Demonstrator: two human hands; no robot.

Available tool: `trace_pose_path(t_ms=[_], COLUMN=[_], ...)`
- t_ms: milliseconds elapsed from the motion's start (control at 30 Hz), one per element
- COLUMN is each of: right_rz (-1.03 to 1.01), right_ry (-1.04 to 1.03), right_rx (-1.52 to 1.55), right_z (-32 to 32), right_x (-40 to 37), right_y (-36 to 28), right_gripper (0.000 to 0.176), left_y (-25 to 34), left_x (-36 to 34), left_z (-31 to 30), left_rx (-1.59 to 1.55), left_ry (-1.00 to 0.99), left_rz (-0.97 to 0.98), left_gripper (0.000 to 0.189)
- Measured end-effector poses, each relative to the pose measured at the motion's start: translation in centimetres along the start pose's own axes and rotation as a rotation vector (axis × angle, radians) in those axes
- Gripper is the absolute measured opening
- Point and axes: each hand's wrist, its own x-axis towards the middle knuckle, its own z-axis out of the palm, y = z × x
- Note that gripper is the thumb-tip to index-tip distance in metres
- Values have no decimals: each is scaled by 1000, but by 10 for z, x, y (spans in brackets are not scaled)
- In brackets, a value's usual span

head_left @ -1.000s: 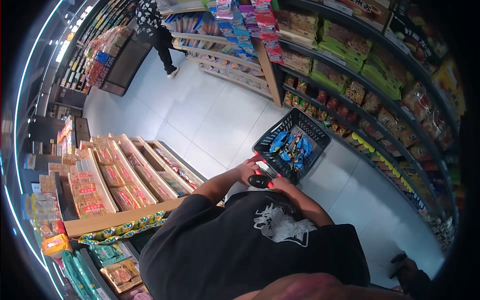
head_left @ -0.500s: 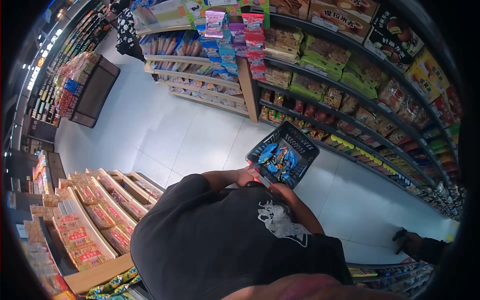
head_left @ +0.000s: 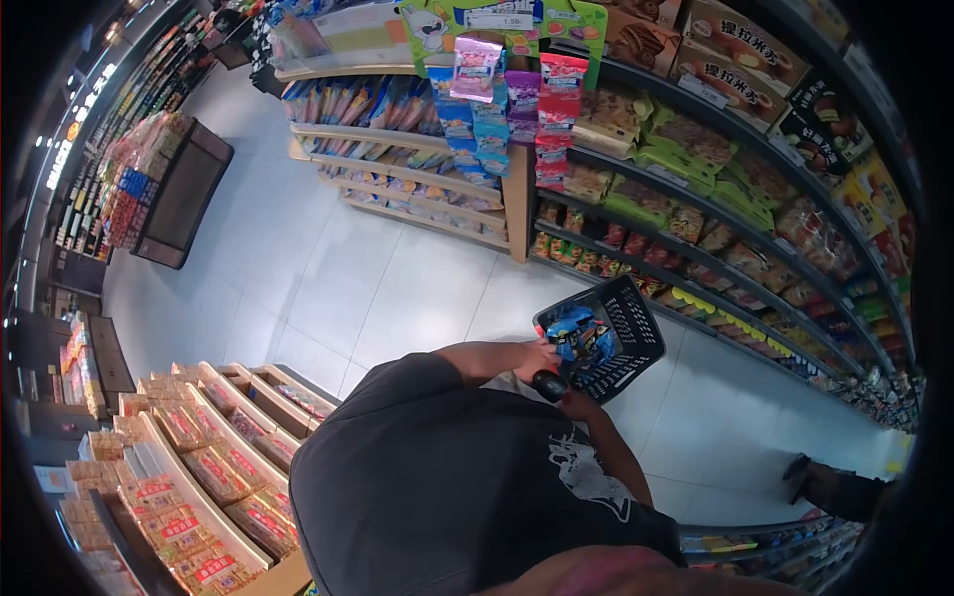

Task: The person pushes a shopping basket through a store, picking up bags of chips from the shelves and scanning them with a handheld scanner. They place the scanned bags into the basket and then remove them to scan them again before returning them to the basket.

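A black shopping basket (head_left: 636, 333) hangs tilted in front of me, with blue snack bags (head_left: 579, 338) in it. My left hand (head_left: 537, 360) is closed at the basket's near left edge, beside a small red part. My right hand (head_left: 578, 404) is closed by a rounded black handle grip (head_left: 550, 385) at the near side; its fingers are mostly hidden. My dark T-shirt fills the lower middle of the view.
Snack shelves (head_left: 686, 189) curve along the right, with hanging candy packets (head_left: 559, 109) at their end. A display of packaged snacks (head_left: 199, 447) stands at lower left. A snack bin (head_left: 184, 199) stands further off. Another person's shoe (head_left: 797, 467) and leg show at right.
The basket and both hands have shifted to the right, and the basket has tilted more. My view has turned slightly, so the shelves sit lower and further right.
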Motion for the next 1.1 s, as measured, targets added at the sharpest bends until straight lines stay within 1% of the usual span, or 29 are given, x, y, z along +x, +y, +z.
trace_pose_path(t_ms=[33,67,167,267,333,367,433,467,533,567,600,633,667,700,767,867,900,967,1033,1067,1100], right_rz=[-2,-1,87,101,89,84,-27,-83,-107,-118,-102,-79,0,46,58,-20,-11,16,-27,-45,-12], right_ry=[-38,-76,-186,-171,-142,-128,-87,-66,-89,-102,-118,-141,-189,-219,-217,-57,-97,-155,-162,-173,-182], right_rx=[-4,-10,-123,-55,-59,-64,-11,11,166,245,513,427,212,117,107,297,345,450,319,255,280], right_z=[-8,-20,-64,-67,-70,-74,-79,-82,-70,-62,-57,-70,-104,-132,-158,-151,-152,-185,-195,-200,-200], right_x=[-1,-6,-18,-9,-5,-5,1,4,24,32,33,26,13,1,-11,-20,-29,-39,-37,-38,-39], right_y=[-4,-5,-53,-42,-34,-31,-17,-7,41,65,82,76,45,21,6,28,30,13,10,10,12], right_gripper=[44,43,43,44,39,36,32,30,31,31,32,34,35,37,40,50,53,59,61,62,62], left_y=[-2,-3,-8,-9,-13,-15,-25,-29,-30,-30,-29,-29,-31,-32,-36,-48,-48,-30,-39,-44,-51], left_x=[7,10,19,29,39,44,58,68,76,82,92,102,112,121,139,159,164,167,176,179,181], left_z=[-4,-7,-21,-35,-43,-48,-51,-52,-62,-65,-73,-77,-80,-83,-85,-95,-97,-134,-127,-128,-127], left_rx=[41,42,54,66,65,55,31,68,132,162,218,231,246,261,278,334,353,347,367,361,360], left_ry=[-45,-43,-58,-130,-167,-192,-234,-302,-259,-238,-338,-345,-356,-368,-382,-410,-424,-438,-399,-422,-445], left_rz=[28,38,37,17,23,25,27,19,49,64,49,44,41,40,37,73,111,159,205,225,249], left_gripper=[51,51,52,56,60,56,49,50,57,62,55,53,51,48,45,41,40,42,32,31,30])
